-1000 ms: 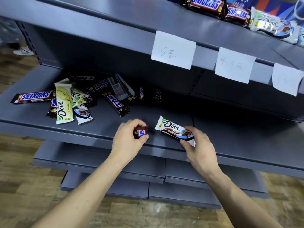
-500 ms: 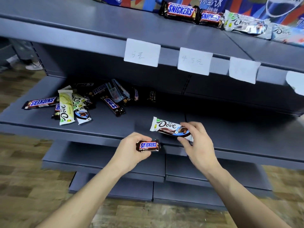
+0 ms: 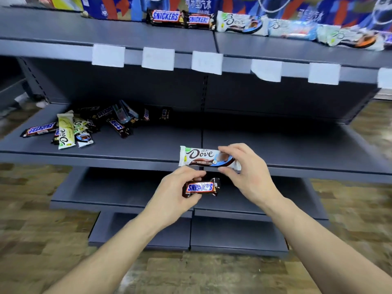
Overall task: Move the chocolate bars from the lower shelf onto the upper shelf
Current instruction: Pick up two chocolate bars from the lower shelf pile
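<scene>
My left hand (image 3: pixel 171 196) grips a small brown Snickers bar (image 3: pixel 200 187) in front of the lower shelf's edge. My right hand (image 3: pixel 250 175) pinches the right end of a white Dove bar (image 3: pixel 199 156), held level just above the lower shelf (image 3: pixel 148 145). A pile of several chocolate bars (image 3: pixel 84 128) lies at the left of the lower shelf. On the upper shelf (image 3: pixel 106 32) stand two Snickers bars (image 3: pixel 180 18) and a row of white Dove bars (image 3: pixel 297 30) to their right.
White paper price tags (image 3: pixel 158 58) hang along the upper shelf's front edge. Colourful boxes (image 3: pixel 191 5) stand behind the bars on the upper shelf. Further grey shelves (image 3: pixel 118 187) sit below, above a wood-pattern floor (image 3: pixel 31 219).
Both hands have pulled back from the lower shelf with their bars and lifted slightly. The view has tilted up, showing more of the upper shelf.
</scene>
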Motion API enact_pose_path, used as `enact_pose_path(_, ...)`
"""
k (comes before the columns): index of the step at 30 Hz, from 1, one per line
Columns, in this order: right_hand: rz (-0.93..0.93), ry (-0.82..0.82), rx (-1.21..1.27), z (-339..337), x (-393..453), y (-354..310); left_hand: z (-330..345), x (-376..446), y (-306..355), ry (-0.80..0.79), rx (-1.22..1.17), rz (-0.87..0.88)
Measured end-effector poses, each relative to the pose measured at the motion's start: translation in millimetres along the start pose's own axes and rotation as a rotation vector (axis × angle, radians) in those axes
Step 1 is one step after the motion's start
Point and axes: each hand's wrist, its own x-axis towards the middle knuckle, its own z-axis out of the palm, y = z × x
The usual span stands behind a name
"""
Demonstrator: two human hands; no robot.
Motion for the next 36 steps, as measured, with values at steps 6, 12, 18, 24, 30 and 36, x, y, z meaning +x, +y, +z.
enact_pose_path(6, -0.054, 0.066, 0.019, -70, -27, 6, 25, -13, 57, 0.011, 0.155, 0.06)
enact_pose_path(12, -0.141, 0.126, 0.007, -134, -33, 2, 31, -5, 122, 0.043, 0.249, 0.171)
enact_pose_path(18, -0.202, 0.176, -0.019, -184, -18, -9, 15, 18, 167, 0.11, 0.262, 0.278)
enact_pose_path(24, -0.241, 0.272, -0.13, -224, 8, -20, -11, 41, 207, 0.199, 0.349, 0.339)
enact_pose_path(30, -0.251, 0.332, -0.197, -241, 51, -15, -34, 79, 213, 0.231, 0.399, 0.353)
enact_pose_path(36, -0.248, 0.305, -0.268, -239, 104, -7, -53, 129, 197, 0.243, 0.395, 0.363)
